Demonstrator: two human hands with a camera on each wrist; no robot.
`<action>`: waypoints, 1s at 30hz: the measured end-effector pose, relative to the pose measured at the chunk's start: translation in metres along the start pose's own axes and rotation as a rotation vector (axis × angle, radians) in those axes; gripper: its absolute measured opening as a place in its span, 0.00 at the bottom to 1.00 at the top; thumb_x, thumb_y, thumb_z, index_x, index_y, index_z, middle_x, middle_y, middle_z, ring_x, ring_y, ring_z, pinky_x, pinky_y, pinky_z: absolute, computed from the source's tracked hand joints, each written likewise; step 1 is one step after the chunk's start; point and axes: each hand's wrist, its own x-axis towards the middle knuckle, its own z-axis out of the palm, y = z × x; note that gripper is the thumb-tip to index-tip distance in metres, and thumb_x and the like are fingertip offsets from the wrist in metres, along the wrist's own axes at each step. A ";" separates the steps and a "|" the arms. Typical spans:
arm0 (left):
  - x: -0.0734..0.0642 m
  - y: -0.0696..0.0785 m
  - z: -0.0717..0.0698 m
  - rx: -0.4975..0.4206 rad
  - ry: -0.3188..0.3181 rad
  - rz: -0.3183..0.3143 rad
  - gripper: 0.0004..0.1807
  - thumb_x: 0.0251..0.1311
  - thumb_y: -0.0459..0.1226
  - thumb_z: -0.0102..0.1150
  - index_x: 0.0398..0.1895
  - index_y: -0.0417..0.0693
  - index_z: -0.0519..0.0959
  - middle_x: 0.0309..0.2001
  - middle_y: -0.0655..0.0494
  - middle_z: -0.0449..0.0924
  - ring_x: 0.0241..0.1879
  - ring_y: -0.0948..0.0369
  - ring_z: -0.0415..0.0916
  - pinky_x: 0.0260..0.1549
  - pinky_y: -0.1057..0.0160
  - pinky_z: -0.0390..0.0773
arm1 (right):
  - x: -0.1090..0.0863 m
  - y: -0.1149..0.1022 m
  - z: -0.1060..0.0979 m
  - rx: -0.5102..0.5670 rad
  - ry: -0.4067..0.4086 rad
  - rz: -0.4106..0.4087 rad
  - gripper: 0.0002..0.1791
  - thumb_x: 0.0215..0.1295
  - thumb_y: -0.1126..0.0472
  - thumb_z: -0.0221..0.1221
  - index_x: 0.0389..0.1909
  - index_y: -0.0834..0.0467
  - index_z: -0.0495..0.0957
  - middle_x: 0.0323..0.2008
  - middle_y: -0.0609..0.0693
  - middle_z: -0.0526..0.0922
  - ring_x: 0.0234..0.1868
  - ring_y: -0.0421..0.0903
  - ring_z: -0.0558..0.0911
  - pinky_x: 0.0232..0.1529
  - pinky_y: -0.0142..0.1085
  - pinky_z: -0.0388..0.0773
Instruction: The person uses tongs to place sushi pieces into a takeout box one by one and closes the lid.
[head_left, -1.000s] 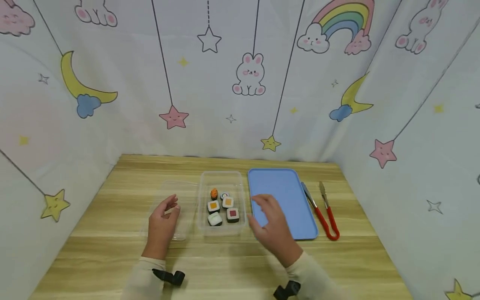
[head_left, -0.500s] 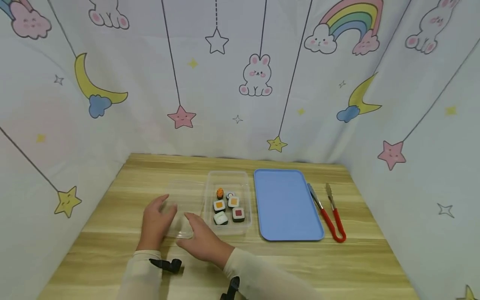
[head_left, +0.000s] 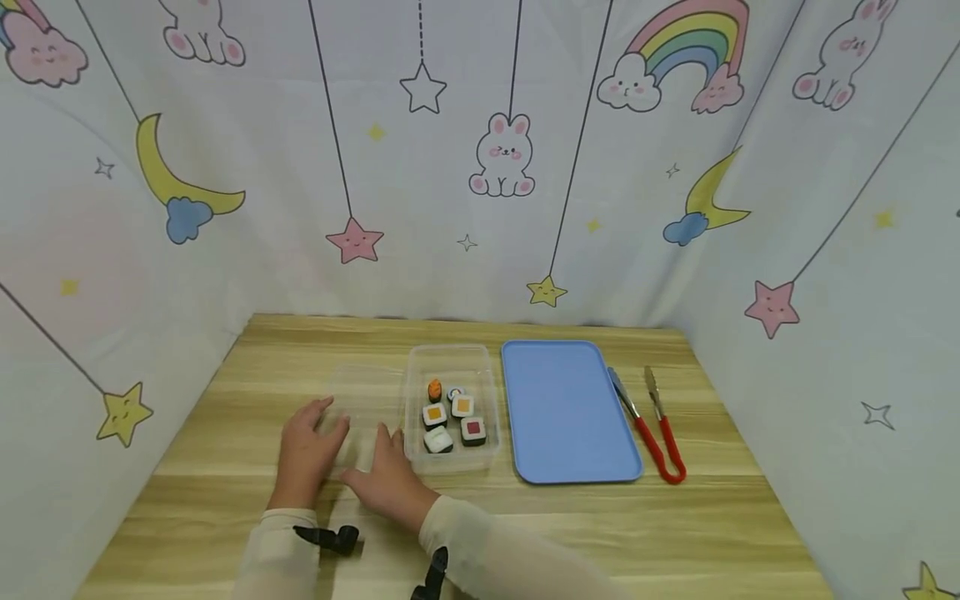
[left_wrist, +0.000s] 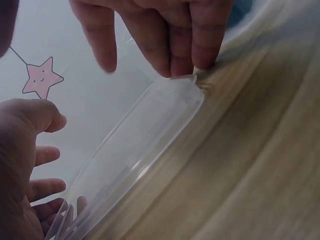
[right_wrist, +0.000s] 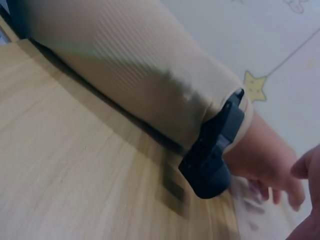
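A clear plastic lid (head_left: 369,398) lies on the table left of a clear container (head_left: 450,460). My left hand (head_left: 302,450) is at the lid's near left corner, with thumb and fingers apart. At the opposite near corner is my right hand (head_left: 393,479). In the left wrist view its straight fingers (left_wrist: 204,42) come down onto the corner of the lid (left_wrist: 142,132). Several toy sushi pieces sit in the container: white-sided rolls (head_left: 472,430) and an orange-topped one (head_left: 435,390). The right wrist view mostly shows my left sleeve (right_wrist: 135,75).
A blue tray (head_left: 573,412) lies right of the container. Red-handled tongs (head_left: 660,450) rest spread beside it. White curtains (head_left: 450,183) with cartoon prints stand behind and to both sides of the wooden table (head_left: 525,533).
My right hand has crossed leftward from the blue tray's edge, past the container, to the lid. My left hand has shifted slightly left with its fingers spread wider. The container's contents are unchanged.
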 end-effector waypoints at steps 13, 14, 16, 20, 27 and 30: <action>-0.003 0.002 -0.010 -0.145 0.100 -0.218 0.28 0.69 0.46 0.63 0.68 0.39 0.78 0.67 0.35 0.75 0.69 0.42 0.71 0.66 0.44 0.70 | -0.003 -0.006 0.004 0.112 0.116 -0.007 0.45 0.60 0.54 0.64 0.78 0.58 0.61 0.77 0.61 0.62 0.79 0.60 0.57 0.72 0.57 0.63; -0.004 0.003 -0.012 -0.162 0.118 -0.222 0.28 0.70 0.46 0.62 0.67 0.40 0.78 0.67 0.36 0.76 0.67 0.43 0.72 0.63 0.47 0.73 | -0.004 -0.008 0.003 0.115 0.113 -0.016 0.45 0.61 0.54 0.64 0.78 0.58 0.61 0.77 0.61 0.62 0.79 0.60 0.57 0.72 0.57 0.63; -0.005 0.007 -0.018 -0.217 0.158 -0.239 0.27 0.70 0.46 0.62 0.67 0.41 0.79 0.66 0.38 0.77 0.64 0.46 0.76 0.55 0.57 0.78 | -0.006 -0.010 0.000 0.129 0.106 -0.041 0.45 0.61 0.54 0.65 0.79 0.57 0.60 0.77 0.59 0.61 0.79 0.58 0.58 0.72 0.57 0.63; -0.007 0.017 -0.029 -0.311 0.232 -0.257 0.27 0.71 0.48 0.62 0.68 0.44 0.79 0.64 0.42 0.80 0.54 0.57 0.78 0.39 0.75 0.74 | -0.013 -0.018 -0.007 0.179 0.106 -0.082 0.46 0.61 0.54 0.67 0.80 0.55 0.60 0.78 0.55 0.61 0.78 0.55 0.60 0.73 0.55 0.62; -0.018 0.042 -0.045 -0.521 0.325 -0.241 0.26 0.71 0.45 0.63 0.69 0.49 0.78 0.60 0.52 0.77 0.51 0.66 0.72 0.44 0.77 0.72 | -0.028 -0.041 -0.034 0.304 0.051 -0.116 0.45 0.66 0.51 0.67 0.81 0.40 0.57 0.79 0.42 0.58 0.77 0.55 0.63 0.68 0.54 0.70; -0.021 0.055 -0.048 -0.676 0.333 -0.205 0.27 0.70 0.40 0.65 0.71 0.51 0.77 0.60 0.57 0.74 0.56 0.62 0.70 0.47 0.77 0.73 | -0.029 -0.046 -0.051 0.353 0.035 -0.170 0.44 0.69 0.50 0.65 0.81 0.37 0.54 0.80 0.40 0.53 0.77 0.57 0.62 0.66 0.51 0.72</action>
